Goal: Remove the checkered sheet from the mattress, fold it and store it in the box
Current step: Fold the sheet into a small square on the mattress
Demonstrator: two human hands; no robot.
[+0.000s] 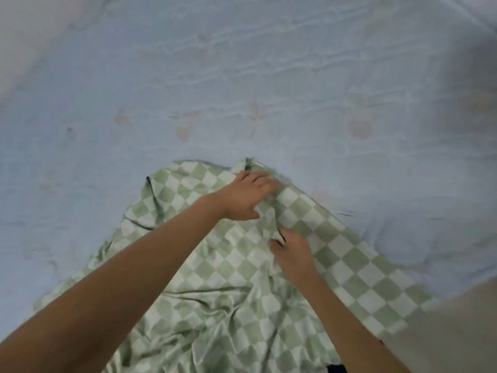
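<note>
Head view: checkered sheet (242, 292) lay bunched at the near edge of the mattress (242, 76), mostly pulled free. Right grip (291, 254) pinched a fold of it. Left grip (247, 195) sat by its far corner, blurred, can't tell if clamped. Step looked like gathering; next needs corners matched. Box not visible.

1 chkd sheet (236, 267), 1 mattress (242, 76), 2 hands: L hand (246, 196), R hand (292, 255).
</note>
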